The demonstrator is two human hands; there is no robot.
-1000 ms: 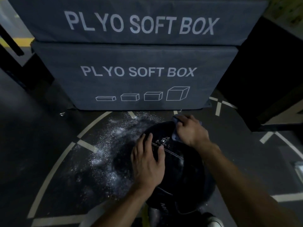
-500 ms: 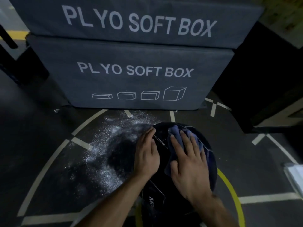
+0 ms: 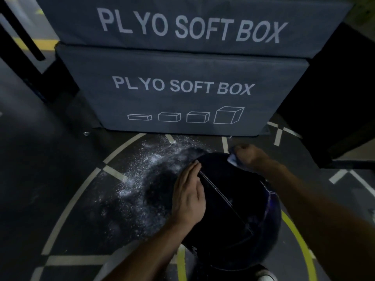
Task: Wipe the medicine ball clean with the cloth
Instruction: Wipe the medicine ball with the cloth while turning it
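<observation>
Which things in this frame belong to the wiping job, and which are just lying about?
In the job:
- medicine ball, black, on the floor
- cloth, blue, at the ball's far edge
- right hand, gripping the cloth
- left hand, flat on the ball's left side

Just lying about:
- two stacked plyo soft boxes
- white powder scattered on the floor
- painted floor lines

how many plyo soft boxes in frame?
2, stacked behind the medicine ball: the lower plyo soft box rests on the floor, and the upper plyo soft box sits on it. Others may lie outside the view.
</observation>
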